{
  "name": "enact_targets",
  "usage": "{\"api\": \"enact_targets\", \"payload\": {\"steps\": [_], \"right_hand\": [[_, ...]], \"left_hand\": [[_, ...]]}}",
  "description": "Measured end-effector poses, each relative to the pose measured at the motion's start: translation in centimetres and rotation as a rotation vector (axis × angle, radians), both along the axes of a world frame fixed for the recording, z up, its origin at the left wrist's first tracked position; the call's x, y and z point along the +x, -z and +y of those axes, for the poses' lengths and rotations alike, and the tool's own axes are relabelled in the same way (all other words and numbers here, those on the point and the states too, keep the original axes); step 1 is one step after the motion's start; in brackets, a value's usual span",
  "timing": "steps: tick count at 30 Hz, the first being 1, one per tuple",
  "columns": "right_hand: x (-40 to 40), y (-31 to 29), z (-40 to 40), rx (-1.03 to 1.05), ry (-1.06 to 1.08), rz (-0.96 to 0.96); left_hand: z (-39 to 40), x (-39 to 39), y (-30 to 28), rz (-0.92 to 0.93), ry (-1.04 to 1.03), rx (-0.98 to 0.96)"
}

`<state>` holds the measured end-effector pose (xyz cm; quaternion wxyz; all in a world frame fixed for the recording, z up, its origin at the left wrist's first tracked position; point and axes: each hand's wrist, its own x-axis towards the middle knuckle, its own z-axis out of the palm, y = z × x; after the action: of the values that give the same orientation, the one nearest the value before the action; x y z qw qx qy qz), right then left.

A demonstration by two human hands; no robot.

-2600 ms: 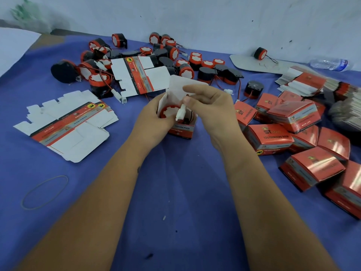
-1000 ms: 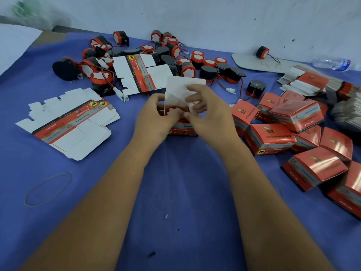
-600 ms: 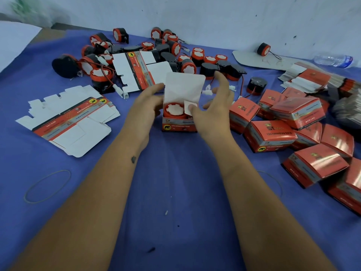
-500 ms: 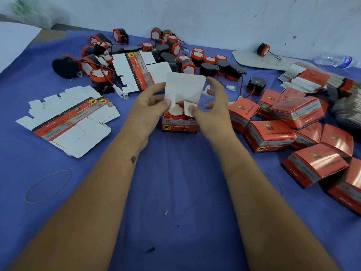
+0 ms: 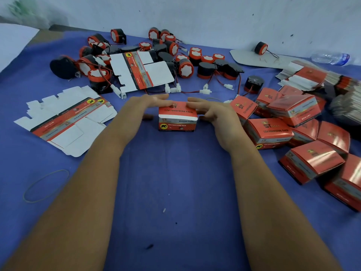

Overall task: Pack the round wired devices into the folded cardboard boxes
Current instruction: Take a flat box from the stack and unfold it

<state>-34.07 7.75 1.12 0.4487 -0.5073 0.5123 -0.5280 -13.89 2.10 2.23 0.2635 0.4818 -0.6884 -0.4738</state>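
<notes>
Both hands are working on one red carton (image 5: 177,116) at the centre of the blue table cover (image 5: 175,182). We are pressing our left hand (image 5: 145,105) and our right hand (image 5: 212,111) onto its lid with fingers nearly straight, gripping nothing; the flap is lying over the front but showing a white edge, so we are judging it not yet tucked. We cannot see inside this carton.

Just to the right, a heap of closed red cartons (image 5: 300,130) is lying finished, as far as we can judge. At the far side a pile of loose round wired devices (image 5: 185,65), red-rimmed and black, is awaiting packing. Flat unfolded carton blanks (image 5: 64,120) are lying at the left and one more among the devices. We are judging the job partway through, with much remaining.
</notes>
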Motion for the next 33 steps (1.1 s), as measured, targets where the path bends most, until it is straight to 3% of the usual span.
{"api": "enact_targets", "payload": {"steps": [4, 8, 27, 33], "right_hand": [[-0.4, 0.1, 0.5, -0.019, -0.127, 0.163], [0.2, 0.4, 0.5, -0.082, -0.059, 0.340], [1.7, 0.5, 0.5, -0.197, 0.086, 0.318], [2.6, 0.6, 0.4, -0.233, 0.166, 0.367]], "left_hand": [[1.6, 1.1, 0.4, -0.103, 0.059, -0.345], [1.8, 1.2, 1.1, -0.125, 0.015, -0.498], [2.0, -0.3, 1.4, 0.197, -0.127, -0.438], [2.2, -1.1, 1.9, 0.120, -0.199, -0.556]]}}
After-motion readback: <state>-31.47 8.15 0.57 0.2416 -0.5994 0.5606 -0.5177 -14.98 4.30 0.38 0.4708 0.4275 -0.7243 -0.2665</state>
